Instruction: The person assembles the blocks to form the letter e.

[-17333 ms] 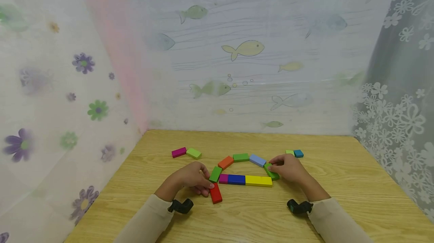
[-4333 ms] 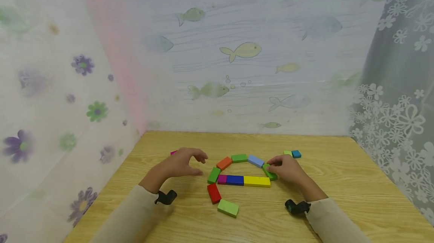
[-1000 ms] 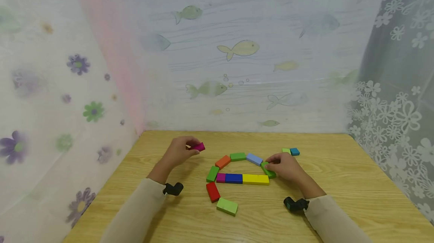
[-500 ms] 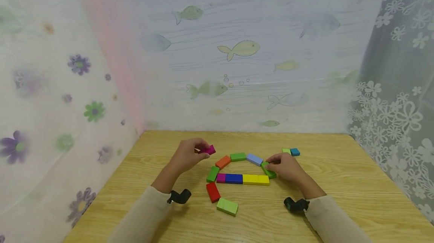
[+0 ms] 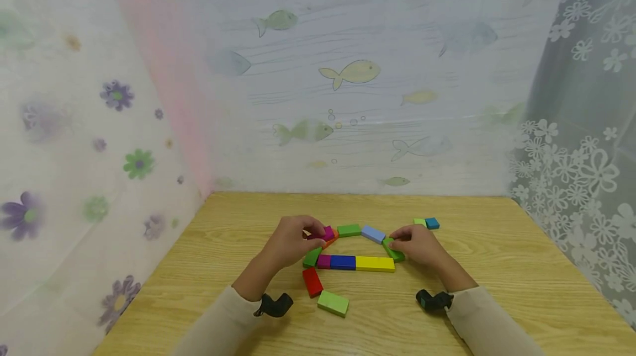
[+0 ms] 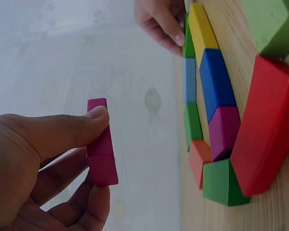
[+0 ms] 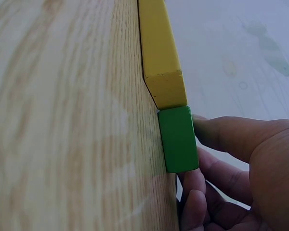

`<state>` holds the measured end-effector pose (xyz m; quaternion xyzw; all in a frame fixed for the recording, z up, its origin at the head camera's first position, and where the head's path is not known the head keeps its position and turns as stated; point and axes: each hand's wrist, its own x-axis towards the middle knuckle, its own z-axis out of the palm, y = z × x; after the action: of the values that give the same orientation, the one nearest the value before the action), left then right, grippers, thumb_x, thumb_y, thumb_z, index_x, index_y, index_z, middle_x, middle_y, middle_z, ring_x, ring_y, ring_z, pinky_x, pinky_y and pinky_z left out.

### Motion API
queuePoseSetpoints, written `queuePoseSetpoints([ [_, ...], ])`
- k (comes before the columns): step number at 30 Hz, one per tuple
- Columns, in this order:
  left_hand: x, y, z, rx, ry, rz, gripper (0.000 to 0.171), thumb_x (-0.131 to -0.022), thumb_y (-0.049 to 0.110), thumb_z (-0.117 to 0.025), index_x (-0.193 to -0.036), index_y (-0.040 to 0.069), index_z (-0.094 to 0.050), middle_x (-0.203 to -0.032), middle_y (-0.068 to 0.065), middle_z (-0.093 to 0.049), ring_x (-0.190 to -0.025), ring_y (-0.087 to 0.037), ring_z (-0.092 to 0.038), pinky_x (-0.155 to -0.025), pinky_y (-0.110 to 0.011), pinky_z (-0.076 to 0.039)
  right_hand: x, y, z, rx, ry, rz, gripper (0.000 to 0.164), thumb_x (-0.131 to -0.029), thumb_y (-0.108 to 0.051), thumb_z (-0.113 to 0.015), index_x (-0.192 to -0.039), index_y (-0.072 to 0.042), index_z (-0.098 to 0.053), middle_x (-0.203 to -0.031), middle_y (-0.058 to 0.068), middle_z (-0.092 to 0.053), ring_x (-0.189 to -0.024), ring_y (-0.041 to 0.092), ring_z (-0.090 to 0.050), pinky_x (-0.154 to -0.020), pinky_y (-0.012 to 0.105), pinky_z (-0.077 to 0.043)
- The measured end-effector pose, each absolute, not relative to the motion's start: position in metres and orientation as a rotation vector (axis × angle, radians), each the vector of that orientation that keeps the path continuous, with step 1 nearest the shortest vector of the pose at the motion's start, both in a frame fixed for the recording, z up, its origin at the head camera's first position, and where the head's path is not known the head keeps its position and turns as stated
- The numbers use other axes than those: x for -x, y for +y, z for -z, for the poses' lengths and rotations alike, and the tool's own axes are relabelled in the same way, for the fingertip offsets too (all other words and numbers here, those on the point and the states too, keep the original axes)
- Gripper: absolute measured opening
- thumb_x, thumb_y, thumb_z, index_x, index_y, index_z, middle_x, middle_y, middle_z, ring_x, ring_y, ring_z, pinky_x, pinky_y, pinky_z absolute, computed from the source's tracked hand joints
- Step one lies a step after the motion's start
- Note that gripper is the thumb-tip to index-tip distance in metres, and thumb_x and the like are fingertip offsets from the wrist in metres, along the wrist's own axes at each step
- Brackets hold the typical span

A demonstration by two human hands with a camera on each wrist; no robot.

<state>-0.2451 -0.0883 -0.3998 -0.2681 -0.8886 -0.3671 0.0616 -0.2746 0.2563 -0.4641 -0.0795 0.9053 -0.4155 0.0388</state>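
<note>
My left hand (image 5: 285, 243) pinches a magenta block (image 6: 101, 161) between thumb and fingers, raised off the table. In the head view this block overlaps the orange block (image 5: 331, 241) of an arc. My right hand (image 5: 422, 244) holds the green block (image 7: 178, 139) at the arc's right end, thumb on one side and fingers on the other. A light blue block (image 5: 373, 233) and another green block (image 5: 349, 230) form the arc's top. A third green block (image 5: 312, 258) stands at its left. Inside lies a straight row of small magenta (image 5: 324, 261), blue (image 5: 343, 262) and yellow (image 5: 375, 264) blocks.
A red block (image 5: 312, 282) and a light green block (image 5: 333, 303) continue the curve toward the front. Behind the right hand lie another light green block (image 5: 419, 222) and a teal block (image 5: 432, 223). A patterned curtain (image 5: 367, 141) hangs behind the wooden table (image 5: 238, 207).
Earlier, the light green block went from the back left to beside the red one. My left hand then picked up the magenta block there and carried it right. The right hand stays on the green block.
</note>
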Motion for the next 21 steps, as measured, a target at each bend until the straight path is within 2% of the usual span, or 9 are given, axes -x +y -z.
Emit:
queuePoseSetpoints([
  [5,0.239,-0.080,0.402,0.845,-2.696,1.119,0.010,-0.089,0.016,-0.082,-0.097,0.017,-0.077,-0.099,0.006,-0.074,-0.091,-0.010,-0.067,-0.077,-0.022,-0.057,0.276,0.257,0.466,0.248,2.774,1.280,0.033,-0.095,-0.027,-0.076,-0.119,-0.004,-0.074,-0.110,0.008,-0.072,-0.097,0.019,-0.066,-0.079,0.035,-0.058],
  [10,0.232,-0.070,0.402,0.856,-2.729,1.137,0.011,-0.089,0.018,-0.083,-0.098,0.017,-0.077,-0.099,0.007,-0.073,-0.092,-0.010,-0.066,-0.080,-0.022,-0.058,0.276,0.257,0.467,0.256,2.773,1.283,0.033,-0.095,-0.027,-0.076,-0.119,-0.004,-0.074,-0.110,0.008,-0.072,-0.097,0.019,-0.067,-0.078,0.035,-0.057],
  [21,0.216,-0.051,0.405,0.973,-2.722,1.126,0.013,-0.086,0.017,-0.086,-0.096,0.018,-0.077,-0.097,0.010,-0.074,-0.087,-0.001,-0.065,-0.076,-0.017,-0.056,0.278,0.258,0.466,0.241,2.767,1.277,0.033,-0.095,-0.027,-0.076,-0.118,-0.005,-0.074,-0.110,0.009,-0.072,-0.098,0.021,-0.066,-0.078,0.034,-0.057],
])
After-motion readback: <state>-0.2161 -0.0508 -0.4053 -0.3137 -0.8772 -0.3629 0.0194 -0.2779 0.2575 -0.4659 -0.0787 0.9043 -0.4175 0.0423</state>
